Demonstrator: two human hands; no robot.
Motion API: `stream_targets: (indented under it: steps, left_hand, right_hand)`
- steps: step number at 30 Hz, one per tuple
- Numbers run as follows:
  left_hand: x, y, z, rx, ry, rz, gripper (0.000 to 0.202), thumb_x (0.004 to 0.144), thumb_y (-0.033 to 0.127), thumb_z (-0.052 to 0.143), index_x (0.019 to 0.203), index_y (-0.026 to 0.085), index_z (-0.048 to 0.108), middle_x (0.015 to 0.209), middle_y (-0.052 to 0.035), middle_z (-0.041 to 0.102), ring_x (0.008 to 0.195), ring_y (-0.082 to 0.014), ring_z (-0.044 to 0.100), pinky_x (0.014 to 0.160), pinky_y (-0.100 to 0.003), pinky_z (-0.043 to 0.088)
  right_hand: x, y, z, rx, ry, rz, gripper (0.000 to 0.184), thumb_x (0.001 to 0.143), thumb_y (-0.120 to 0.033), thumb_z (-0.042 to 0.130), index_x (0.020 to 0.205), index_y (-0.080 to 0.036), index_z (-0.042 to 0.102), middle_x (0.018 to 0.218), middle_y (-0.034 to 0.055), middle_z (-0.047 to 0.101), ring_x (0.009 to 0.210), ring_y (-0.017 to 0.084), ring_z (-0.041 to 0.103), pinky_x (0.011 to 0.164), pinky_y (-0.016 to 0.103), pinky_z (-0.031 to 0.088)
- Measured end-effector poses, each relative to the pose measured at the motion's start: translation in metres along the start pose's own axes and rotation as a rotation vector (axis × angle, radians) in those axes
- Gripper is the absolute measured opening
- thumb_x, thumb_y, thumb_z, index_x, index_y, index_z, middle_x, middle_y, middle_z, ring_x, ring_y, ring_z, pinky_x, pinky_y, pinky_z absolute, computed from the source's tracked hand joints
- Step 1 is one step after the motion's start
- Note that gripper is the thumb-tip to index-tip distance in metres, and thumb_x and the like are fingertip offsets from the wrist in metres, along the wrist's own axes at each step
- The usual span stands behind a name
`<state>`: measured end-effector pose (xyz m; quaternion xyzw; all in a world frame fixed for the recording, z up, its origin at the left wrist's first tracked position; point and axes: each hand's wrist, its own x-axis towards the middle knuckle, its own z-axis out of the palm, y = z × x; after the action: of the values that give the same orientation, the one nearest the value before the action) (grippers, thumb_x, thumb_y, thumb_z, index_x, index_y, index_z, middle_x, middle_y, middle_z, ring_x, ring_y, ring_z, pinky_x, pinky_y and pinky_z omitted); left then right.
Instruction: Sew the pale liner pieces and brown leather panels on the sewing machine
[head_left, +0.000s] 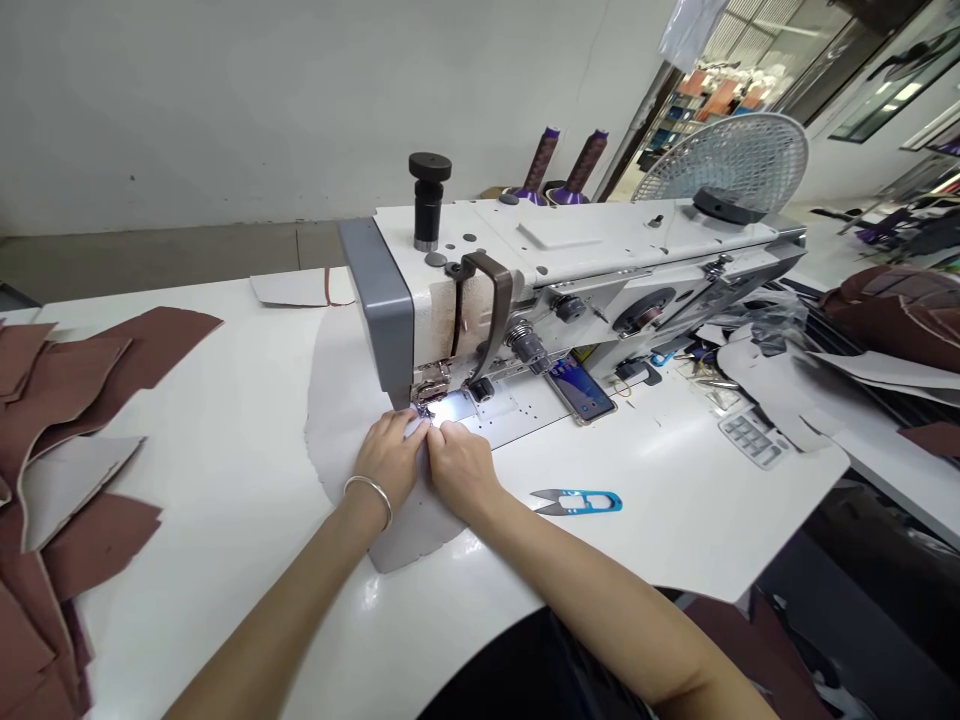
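Observation:
A flat grey material piece (334, 385) lies under the head of a white sewing machine (480, 235), its near edge hanging toward me on the table. My left hand (385, 458), with a silver bangle at the wrist, presses on the piece just in front of the presser foot (425, 410), fingers close together. Right beside it, my right hand (461, 465) is curled, thumb and index finger pinching the piece at the foot. The needle area is lit, but fingers partly cover the spot under the foot. Blue-handled thread snips (592, 502) lie to the right.
Brown cut pieces (97, 370) with grey backs are piled at the left. A phone (581, 388) rests by the machine bed. Two thread cones (540, 165) and a fan (735, 160) stand behind. More brown material (900, 315) is stacked at the right.

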<state>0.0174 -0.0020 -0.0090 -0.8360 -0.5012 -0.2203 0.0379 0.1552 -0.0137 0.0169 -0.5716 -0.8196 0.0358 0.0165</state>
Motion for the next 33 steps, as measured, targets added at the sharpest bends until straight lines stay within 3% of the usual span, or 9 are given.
stream_targets:
  steps: [15, 21, 33]
  left_hand:
    - [0.0002, -0.0032, -0.0022, 0.085, -0.050, 0.001, 0.039, 0.081, 0.005, 0.041, 0.110, 0.019, 0.063, 0.115, -0.0136, 0.060, 0.108, -0.0253, 0.051, 0.093, -0.041, 0.045]
    - [-0.0014, -0.0033, -0.0029, 0.114, -0.058, 0.005, 0.040, 0.080, 0.006, 0.044, 0.112, 0.022, 0.062, 0.116, -0.0116, 0.058, 0.109, -0.0258, 0.049, 0.093, -0.041, 0.044]
    - [-0.0030, -0.0054, 0.0002, 0.048, -0.035, -0.001, 0.040, 0.081, 0.008, 0.043, 0.113, 0.021, 0.063, 0.116, -0.0143, 0.057, 0.110, -0.0269, 0.048, 0.093, -0.042, 0.043]
  right_hand:
    - [0.0032, -0.0022, 0.0025, -0.033, 0.001, -0.012, 0.023, 0.090, -0.006, 0.033, 0.089, -0.016, 0.053, 0.083, 0.0084, 0.057, 0.077, 0.018, 0.052, 0.058, 0.026, 0.036]
    - [-0.0010, -0.0032, -0.0054, -0.051, -0.009, -0.049, 0.020, 0.087, -0.004, 0.036, 0.089, -0.015, 0.053, 0.081, 0.0088, 0.057, 0.074, 0.018, 0.051, 0.057, 0.025, 0.037]
    - [-0.0010, -0.0020, -0.0038, -0.042, -0.002, -0.074, 0.020, 0.085, -0.004, 0.036, 0.089, -0.015, 0.053, 0.080, 0.0082, 0.056, 0.072, 0.019, 0.050, 0.055, 0.027, 0.036]
